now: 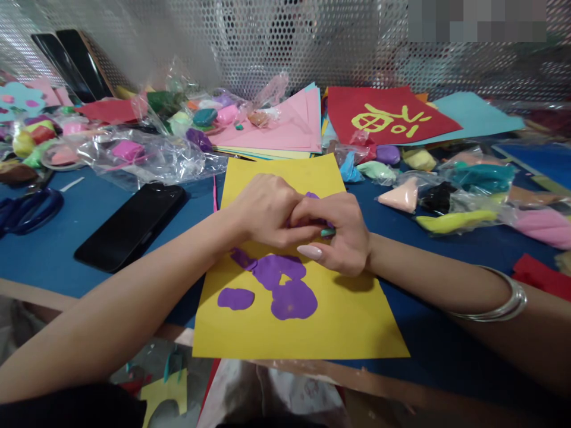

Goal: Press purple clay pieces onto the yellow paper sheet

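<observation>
A yellow sheet of paper [241,342] lies in front of me, with flattened purple modelling clay [294,300] stuck on it. One separate purple patch [236,298] sits at the lower left of the sheet. My left hand [270,211] is curled closed over the upper part of the paper; what its fingers hold, if anything, is hidden. Against it, fingers touching, is my right hand [336,232], closed with a small teal piece [328,232] showing between its fingers. More purple clay shows behind the hands, largely covered by them.
A black phone [129,226] and blue-handled scissors [33,211] lie left. Bagged coloured clay [482,178] is spread to the right, more at the back left. Behind are pink paper sheets [289,122], a red card [388,113] with yellow shapes, and a perforated metal panel [285,47].
</observation>
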Available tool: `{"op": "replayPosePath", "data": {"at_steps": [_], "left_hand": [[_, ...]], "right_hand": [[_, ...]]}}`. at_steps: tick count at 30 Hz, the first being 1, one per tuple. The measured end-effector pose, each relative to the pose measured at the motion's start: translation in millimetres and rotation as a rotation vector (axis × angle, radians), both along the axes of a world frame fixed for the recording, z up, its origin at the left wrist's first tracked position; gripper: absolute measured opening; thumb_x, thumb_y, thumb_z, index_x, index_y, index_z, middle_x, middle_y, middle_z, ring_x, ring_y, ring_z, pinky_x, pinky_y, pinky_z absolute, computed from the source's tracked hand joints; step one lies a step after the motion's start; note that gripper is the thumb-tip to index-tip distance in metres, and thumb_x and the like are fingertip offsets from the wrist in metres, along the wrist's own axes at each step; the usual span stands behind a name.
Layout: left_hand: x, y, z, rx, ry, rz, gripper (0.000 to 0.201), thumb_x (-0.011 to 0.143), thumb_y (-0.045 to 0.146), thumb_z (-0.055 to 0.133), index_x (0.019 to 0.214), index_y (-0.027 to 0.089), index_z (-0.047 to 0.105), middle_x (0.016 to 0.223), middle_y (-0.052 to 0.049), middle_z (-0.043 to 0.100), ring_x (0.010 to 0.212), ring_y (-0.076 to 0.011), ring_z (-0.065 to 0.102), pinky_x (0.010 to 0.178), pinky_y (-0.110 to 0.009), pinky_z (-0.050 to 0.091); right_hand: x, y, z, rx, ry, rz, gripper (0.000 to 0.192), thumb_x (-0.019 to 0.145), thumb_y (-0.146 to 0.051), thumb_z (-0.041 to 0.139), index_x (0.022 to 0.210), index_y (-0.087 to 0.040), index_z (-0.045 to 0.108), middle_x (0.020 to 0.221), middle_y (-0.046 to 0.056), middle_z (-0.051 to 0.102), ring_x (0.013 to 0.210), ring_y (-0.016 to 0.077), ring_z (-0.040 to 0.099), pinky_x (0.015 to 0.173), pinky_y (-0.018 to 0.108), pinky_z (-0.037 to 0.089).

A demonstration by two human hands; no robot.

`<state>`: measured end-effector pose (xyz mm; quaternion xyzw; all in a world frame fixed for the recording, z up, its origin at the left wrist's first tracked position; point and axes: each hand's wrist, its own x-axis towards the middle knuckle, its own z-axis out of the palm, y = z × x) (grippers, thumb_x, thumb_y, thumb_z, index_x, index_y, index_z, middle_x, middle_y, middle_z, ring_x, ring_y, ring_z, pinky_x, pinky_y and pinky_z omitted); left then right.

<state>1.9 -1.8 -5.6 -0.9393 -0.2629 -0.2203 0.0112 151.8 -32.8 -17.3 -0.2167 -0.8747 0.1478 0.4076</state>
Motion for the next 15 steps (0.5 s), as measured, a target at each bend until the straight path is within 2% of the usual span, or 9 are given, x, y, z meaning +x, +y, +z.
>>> {"op": "replayPosePath", "data": {"at_steps": [6,12,15], "left_hand": [[0.9,0.8,0.9,0.009,-0.004,0.007,0.035,0.063,0.039,0.046,0.038,0.016,0.044,0.035,0.000,0.045,0.034,-0.0061,0.033,0.040,-0.022,0.019],[2.1,-0.2,2.3,-0.063,-0.023,0.041,0.027,0.063,0.034,0.049,0.043,0.015,0.054,0.038,0.000,0.048,0.036,-0.0065,0.040,0.041,-0.021,0.023],[3.1,-1.7,2.1,-0.080,-0.033,0.050,0.028,0.063,0.035,0.049,0.043,0.015,0.053,0.038,0.001,0.047,0.036,-0.0058,0.037,0.041,-0.021,0.023]], "right_hand": [[0.8,1.5,-1.9,0.004,-0.015,-0.026,0.038,0.075,-0.049,0.042,0.063,-0.015,0.051,0.047,-0.004,0.043,0.042,0.0039,0.035,0.045,0.019,0.031],[0.3,3.5,-3.4,0.024,-0.008,-0.048,0.034,0.074,-0.045,0.045,0.061,-0.015,0.050,0.046,-0.004,0.041,0.041,0.0037,0.033,0.043,0.018,0.029],[-0.7,3.3,-3.4,0.039,-0.004,-0.046,0.032,0.073,-0.043,0.047,0.059,-0.015,0.049,0.045,-0.005,0.038,0.041,0.0034,0.031,0.043,0.018,0.027]]}}
